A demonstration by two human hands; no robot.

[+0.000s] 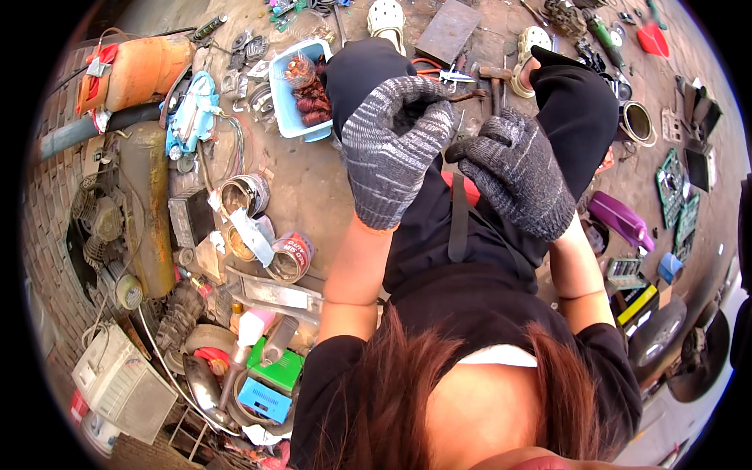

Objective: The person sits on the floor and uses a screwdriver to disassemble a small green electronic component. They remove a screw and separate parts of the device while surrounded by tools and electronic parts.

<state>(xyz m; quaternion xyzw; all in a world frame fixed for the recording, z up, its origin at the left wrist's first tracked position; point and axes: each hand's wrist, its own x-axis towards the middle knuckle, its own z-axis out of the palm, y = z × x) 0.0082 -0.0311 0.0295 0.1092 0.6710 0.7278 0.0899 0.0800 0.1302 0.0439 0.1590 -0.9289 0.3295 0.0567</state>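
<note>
My left hand [398, 150], in a grey knitted glove, is raised above my lap with thumb and fingers closed in a pinch. From its fingertips sticks out a short, thin brown piece [468, 95] that looks like bent wire. My right hand [515, 174], gloved alike, is just to the right and lower, its fingers curled in; whatever they hold, if anything, is hidden. Beyond the hands a hammer [495, 74] shows its head and handle between my feet. Left of my knee stands a light blue plastic basket [283, 103] with reddish-brown wire coils [312, 102] inside.
A dark metal block [448, 31] lies between my feet. On the left are an orange gas cylinder [149, 72], a yellowish cylinder [149, 211] and several open cans [291, 258]. To the right lie a purple object [620, 221], green circuit boards [671, 188] and a metal ring [638, 124].
</note>
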